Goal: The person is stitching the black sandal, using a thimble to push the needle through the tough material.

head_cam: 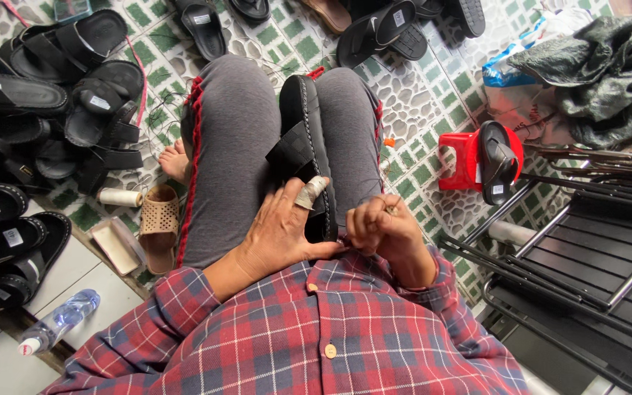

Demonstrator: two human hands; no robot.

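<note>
A black sandal (307,139) with a woven strap lies lengthwise between my knees on grey trousers. My left hand (281,230) grips its near end, one finger wrapped in a tan bandage. Just to the right of the sandal's heel, my right hand (389,230) is closed, pinching something small and thin, likely a needle, with dark thread running up from it.
Many black sandals (45,110) are piled on the tiled floor at left and along the top. A thread spool (120,197) and a tan slipper (159,223) lie beside my left leg. A red stool (466,157) carrying a sandal stands right, next to a black metal rack (594,256). A water bottle (60,320) lies lower left.
</note>
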